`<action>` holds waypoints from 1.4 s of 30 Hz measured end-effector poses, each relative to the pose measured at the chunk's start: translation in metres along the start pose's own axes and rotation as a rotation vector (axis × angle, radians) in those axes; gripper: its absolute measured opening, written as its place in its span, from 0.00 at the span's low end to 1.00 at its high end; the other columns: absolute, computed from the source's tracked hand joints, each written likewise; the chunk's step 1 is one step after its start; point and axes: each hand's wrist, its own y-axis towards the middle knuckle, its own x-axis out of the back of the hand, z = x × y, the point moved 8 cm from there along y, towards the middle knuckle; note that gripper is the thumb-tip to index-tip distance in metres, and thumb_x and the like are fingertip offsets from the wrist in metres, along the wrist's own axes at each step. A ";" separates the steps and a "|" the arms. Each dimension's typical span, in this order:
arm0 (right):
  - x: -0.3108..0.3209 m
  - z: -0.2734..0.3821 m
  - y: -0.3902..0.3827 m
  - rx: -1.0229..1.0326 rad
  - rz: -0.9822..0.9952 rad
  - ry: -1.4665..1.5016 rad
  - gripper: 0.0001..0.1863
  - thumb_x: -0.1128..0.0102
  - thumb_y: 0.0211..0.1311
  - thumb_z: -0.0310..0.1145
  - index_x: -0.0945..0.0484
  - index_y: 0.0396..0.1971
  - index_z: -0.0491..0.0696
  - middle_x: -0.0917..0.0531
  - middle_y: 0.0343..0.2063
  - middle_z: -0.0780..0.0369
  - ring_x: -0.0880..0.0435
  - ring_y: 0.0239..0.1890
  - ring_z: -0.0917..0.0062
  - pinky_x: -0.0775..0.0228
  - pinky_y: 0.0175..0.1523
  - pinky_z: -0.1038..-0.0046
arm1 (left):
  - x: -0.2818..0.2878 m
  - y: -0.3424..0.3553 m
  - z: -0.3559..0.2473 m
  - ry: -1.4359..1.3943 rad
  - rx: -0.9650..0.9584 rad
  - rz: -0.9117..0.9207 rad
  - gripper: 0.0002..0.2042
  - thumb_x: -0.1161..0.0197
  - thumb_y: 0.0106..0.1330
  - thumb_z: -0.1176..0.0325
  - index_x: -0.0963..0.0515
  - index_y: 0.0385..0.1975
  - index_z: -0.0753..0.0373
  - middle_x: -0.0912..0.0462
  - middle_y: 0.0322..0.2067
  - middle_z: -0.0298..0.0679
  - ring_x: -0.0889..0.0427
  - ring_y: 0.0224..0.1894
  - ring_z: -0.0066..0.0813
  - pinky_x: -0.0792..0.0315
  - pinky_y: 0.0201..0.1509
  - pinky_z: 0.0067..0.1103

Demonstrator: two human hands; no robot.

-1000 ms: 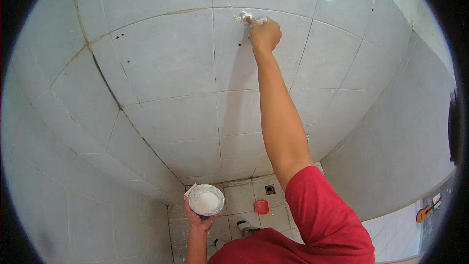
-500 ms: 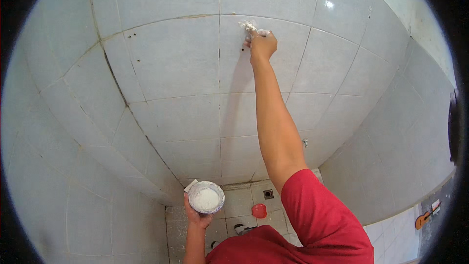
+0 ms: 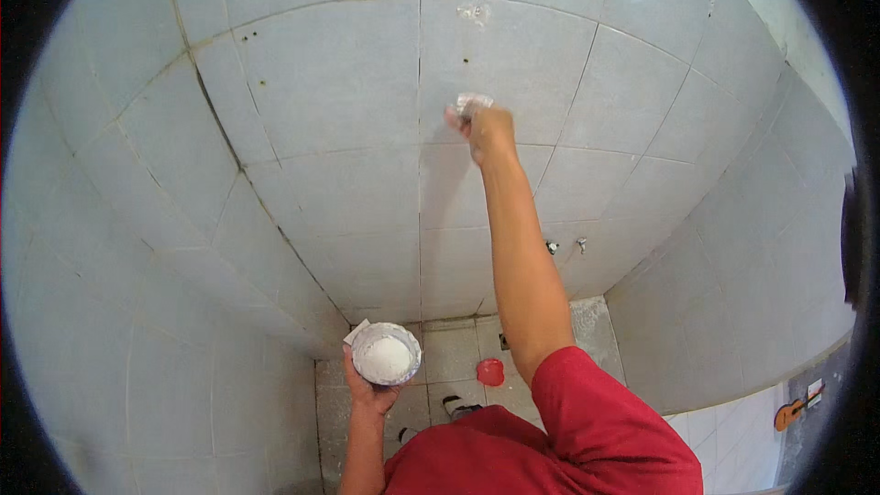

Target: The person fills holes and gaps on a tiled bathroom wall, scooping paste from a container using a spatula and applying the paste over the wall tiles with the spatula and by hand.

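My left hand [image 3: 371, 391] is wrapped around the side of a round, smeared bowl [image 3: 414, 368] holding a white powdery or pasty material [image 3: 385, 357]. A flat pale piece [image 3: 357, 331] sticks out at the bowl's left rim, by my fingers. My right hand [image 3: 490, 133] is raised in front of the tiled wall [image 3: 339, 92], its fingers closed and blurred by motion. A whitish thing [image 3: 473, 103] shows at those fingers; its kind cannot be made out. Above the hand, a thin white smear [image 3: 473, 13] marks the tile, with a dark hole [image 3: 466, 60] below it.
More small holes [image 3: 263, 82] dot the wall at left. Two taps [image 3: 581, 245] stick out low on it. A red dish-like thing [image 3: 490, 372] lies on the tiled floor [image 3: 454, 353] near my feet. A small guitar-shaped object [image 3: 788, 415] is at far right.
My right hand has come down and away from the white patch, which now looks thinner and flatter. The view has tilted down slightly. My left hand still holds the bowl.
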 end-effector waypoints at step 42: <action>-0.014 0.093 -0.013 0.878 -0.163 -0.883 0.06 0.40 0.54 0.25 0.18 0.31 0.39 0.16 0.25 0.55 0.16 0.26 0.71 0.27 0.35 0.72 | -0.027 -0.008 -0.012 0.015 -0.025 0.061 0.37 0.59 0.62 0.29 0.32 0.61 0.52 0.26 0.57 0.39 0.27 0.59 0.42 0.29 0.58 0.43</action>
